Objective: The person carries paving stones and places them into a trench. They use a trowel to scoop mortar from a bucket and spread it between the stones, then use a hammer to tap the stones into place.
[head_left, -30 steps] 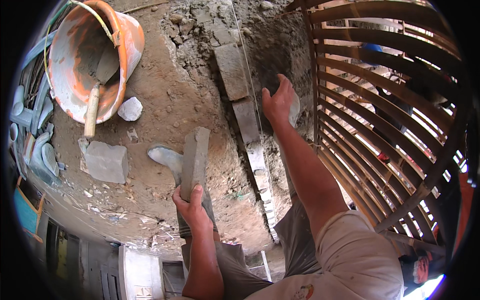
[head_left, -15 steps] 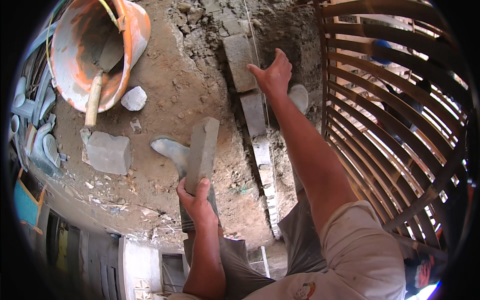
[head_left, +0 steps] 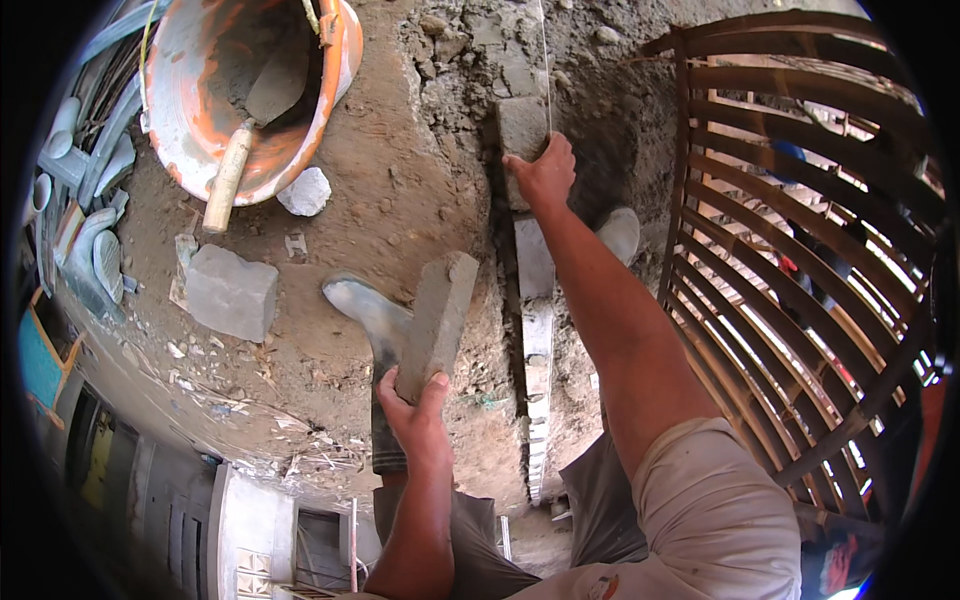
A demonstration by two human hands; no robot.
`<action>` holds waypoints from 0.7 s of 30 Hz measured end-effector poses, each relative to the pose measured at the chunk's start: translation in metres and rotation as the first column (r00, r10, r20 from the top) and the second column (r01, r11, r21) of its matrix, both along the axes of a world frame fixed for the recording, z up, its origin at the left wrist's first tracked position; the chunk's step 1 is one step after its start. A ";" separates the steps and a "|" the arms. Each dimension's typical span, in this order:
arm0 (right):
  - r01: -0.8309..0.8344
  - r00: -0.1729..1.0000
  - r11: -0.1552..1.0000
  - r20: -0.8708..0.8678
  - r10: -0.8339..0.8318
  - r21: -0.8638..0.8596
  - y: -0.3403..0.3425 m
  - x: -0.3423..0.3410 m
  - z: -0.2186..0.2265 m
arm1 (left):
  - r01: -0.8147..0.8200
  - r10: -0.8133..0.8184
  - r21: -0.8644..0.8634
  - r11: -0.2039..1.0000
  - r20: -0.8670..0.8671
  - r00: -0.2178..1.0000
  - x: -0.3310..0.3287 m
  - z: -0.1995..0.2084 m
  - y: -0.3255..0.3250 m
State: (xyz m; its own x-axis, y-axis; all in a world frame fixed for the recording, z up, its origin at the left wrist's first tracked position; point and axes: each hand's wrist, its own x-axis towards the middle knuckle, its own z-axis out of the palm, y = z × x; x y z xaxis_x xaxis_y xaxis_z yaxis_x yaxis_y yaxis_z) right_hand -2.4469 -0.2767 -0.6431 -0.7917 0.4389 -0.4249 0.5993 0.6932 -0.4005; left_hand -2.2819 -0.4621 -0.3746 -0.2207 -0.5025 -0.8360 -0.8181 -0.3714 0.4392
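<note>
My left hand grips the lower end of a long grey concrete block, held tilted above the ground in front of my boot. My right hand is on a laid concrete block at the far part of a narrow row, with the thumb over its top and the fingers at its right edge. A taut string runs along the row and meets the hand. Nearer blocks continue the row toward me. The underside of the gripped block is hidden.
An orange, mortar-smeared bucket lies at the far left with a wooden-handled trowel in it. Beside it sit a white stone and a loose grey block. A slatted bamboo fence stands along the right. Pipes and scrap crowd the left edge.
My right hand, spread beside the row before, has come down onto the laid block. The view has shifted, and my left hand still holds its block.
</note>
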 end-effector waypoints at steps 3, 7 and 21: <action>-0.002 0.996 1.000 -0.090 0.000 -0.016 -0.002 0.006 -0.007 | 0.003 -0.003 -0.014 1.000 0.015 1.000 -0.003 0.001 -0.001; -0.037 0.989 0.999 -0.147 0.035 -0.007 -0.001 0.004 -0.017 | 0.030 -0.029 -0.034 0.999 0.038 0.999 -0.007 0.002 -0.002; -0.010 0.994 0.988 -0.102 0.026 0.153 0.001 -0.006 0.018 | 0.043 -0.041 -0.049 0.998 0.050 0.998 -0.010 -0.003 0.005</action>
